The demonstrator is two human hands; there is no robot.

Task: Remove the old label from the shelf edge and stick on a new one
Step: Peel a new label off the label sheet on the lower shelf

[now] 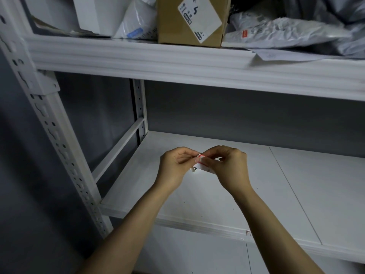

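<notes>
Upper shelf (138,54): cardboard box (189,20), plastic mailers (276,32). Left hand (173,167) and right hand (229,165) pinch one label (201,162).

White metal shelving (197,62) standing against dark grey wall (98,107); slotted upright (51,123) leaning leftward in view; dim lighting pooling on lower shelf (296,184).

Label (201,162) between both hands' fingers (209,158)
</notes>
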